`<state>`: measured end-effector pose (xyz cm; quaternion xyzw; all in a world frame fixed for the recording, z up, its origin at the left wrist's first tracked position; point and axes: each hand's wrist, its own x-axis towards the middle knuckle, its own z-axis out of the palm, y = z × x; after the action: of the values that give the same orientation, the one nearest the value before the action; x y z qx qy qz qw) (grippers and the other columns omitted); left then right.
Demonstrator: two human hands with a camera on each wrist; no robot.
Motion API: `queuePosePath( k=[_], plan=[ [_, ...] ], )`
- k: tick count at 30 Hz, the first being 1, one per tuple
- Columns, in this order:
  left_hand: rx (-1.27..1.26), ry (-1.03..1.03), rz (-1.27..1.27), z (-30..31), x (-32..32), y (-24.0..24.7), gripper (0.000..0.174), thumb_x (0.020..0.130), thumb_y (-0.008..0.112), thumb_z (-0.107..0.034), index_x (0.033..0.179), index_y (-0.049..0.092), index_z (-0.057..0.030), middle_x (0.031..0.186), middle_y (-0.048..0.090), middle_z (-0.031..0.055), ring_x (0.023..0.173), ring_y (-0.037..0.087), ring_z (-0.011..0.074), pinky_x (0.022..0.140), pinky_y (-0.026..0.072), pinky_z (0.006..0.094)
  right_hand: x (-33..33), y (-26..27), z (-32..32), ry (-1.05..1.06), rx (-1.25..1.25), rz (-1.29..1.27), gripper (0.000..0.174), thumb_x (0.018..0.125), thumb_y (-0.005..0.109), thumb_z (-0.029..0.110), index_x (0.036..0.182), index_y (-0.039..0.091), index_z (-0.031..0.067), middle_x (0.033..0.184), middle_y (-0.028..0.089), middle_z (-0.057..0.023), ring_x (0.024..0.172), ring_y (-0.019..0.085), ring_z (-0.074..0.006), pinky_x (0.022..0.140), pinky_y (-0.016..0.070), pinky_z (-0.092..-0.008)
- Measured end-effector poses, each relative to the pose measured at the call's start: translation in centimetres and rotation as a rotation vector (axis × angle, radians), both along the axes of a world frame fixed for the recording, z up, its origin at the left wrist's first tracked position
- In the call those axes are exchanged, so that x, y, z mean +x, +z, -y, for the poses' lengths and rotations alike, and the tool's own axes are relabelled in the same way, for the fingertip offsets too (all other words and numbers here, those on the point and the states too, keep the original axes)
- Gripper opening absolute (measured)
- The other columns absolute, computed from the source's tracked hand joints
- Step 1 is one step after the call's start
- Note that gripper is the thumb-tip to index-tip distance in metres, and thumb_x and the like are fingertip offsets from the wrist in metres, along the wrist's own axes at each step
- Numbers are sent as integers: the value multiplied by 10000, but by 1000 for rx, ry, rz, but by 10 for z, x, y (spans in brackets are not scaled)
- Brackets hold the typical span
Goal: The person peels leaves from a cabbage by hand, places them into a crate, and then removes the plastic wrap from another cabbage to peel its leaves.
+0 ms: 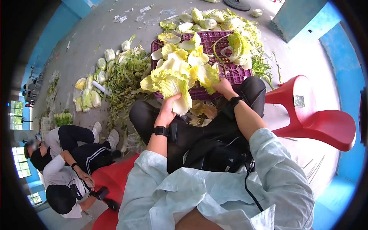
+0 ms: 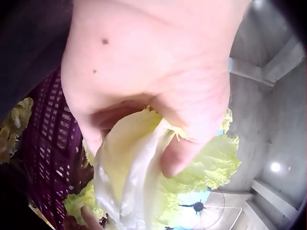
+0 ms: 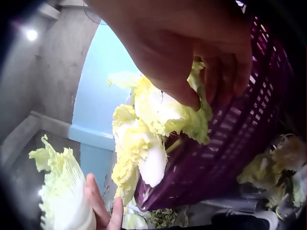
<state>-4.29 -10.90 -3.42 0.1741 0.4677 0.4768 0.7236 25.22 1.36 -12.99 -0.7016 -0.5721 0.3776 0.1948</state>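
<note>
My left hand (image 1: 168, 109) grips a pale napa cabbage leaf (image 1: 174, 84) by its white base, thumb on one side and fingers on the other. In the left wrist view the leaf (image 2: 129, 167) curls lengthwise between thumb and fingers. My right hand (image 1: 225, 88) pinches a yellow-green cabbage leaf (image 1: 209, 76) near the crate's front edge. That leaf (image 3: 163, 108) lies between thumb and fingers in the right wrist view, its frilly edge showing. More loose leaves (image 1: 168, 50) lie behind on the purple crate (image 1: 242, 74). A leafy cabbage (image 1: 240, 48) sits on the crate's right side.
Whole cabbages (image 1: 207, 23) are piled behind the crate. To the left lie a heap of green trimmings (image 1: 126, 76) and more cabbages (image 1: 90, 97). A red stool (image 1: 329, 126) stands at right. Two people sit at lower left, one in a white shirt (image 1: 65, 172). Discarded leaves (image 1: 203, 109) lie below the crate.
</note>
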Motion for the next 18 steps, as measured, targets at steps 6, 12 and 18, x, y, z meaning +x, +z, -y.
queuePosePath(
  k=[6,12,18],
  plan=[
    [-32,27,-43,6,0,3,380,928,702,-147,1279,639,-18,1158,720,70,1021,709,184,894,577,344,-2,50,-10,-361,264,-111,386,900,626,285,1130,684,-19,960,735,-225,955,725,-331,823,546,-433],
    [-25,37,-64,7,-1,4,397,918,722,-157,1283,638,-27,1173,715,69,1037,705,196,906,570,356,-9,50,-14,-454,436,-326,354,1005,578,243,1251,575,-12,1105,677,-246,960,694,-356,851,523,-416],
    [-18,26,-68,6,0,3,416,911,731,-151,1295,627,-27,1171,711,63,1038,703,194,905,572,358,-4,82,-7,-502,708,-223,315,1030,585,262,1230,535,23,1087,676,-259,999,670,-422,891,507,-465]
  ],
)
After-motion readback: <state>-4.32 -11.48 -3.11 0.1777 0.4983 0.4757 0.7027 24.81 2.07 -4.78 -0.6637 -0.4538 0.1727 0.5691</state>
